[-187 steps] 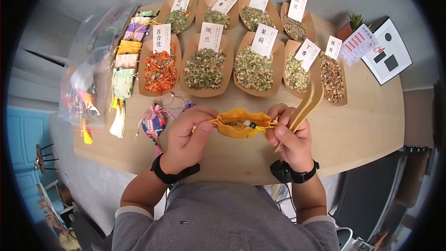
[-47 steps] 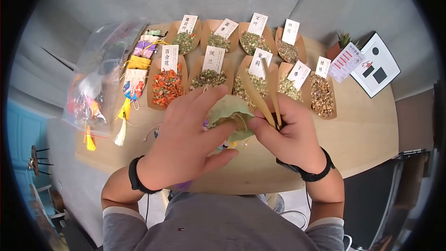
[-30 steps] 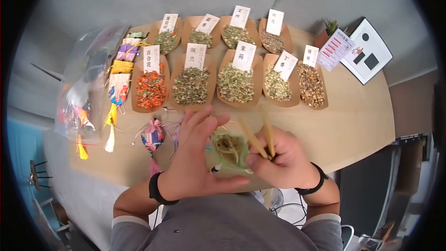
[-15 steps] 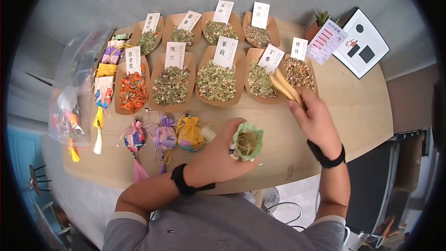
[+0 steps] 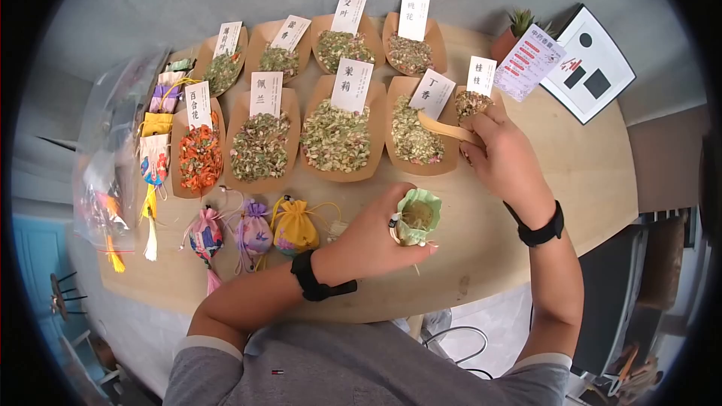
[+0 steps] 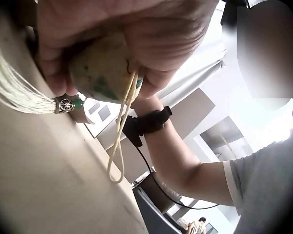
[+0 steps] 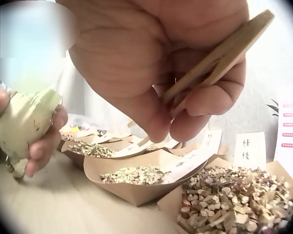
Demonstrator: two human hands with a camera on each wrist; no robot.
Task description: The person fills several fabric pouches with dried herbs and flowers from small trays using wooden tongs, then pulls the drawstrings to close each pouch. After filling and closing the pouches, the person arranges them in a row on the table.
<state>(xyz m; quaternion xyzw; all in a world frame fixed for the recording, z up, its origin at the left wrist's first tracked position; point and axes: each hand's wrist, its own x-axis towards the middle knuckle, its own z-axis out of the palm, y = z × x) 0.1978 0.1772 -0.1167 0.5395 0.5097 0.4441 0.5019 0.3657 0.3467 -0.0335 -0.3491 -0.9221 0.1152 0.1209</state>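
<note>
My left hand grips a pale green pouch with its mouth open upward and some filling inside; in the left wrist view a cream cord loop and a tassel hang from it. My right hand pinches wooden tongs, whose tips are over the tray of pale green bits at its labelled card. Below that hand lies the tray of brown chips, partly hidden by it in the head view.
More labelled trays of dried material, one orange, stand in two rows. Three filled pouches lie in front, among them a yellow one. A column of pouches and a plastic bag are at the left; a plant and cards stand back right.
Earlier both hands were at a yellow pouch, then at the green one. Since then my right hand has moved with the tongs to the right-hand trays, while my left holds the green pouch.
</note>
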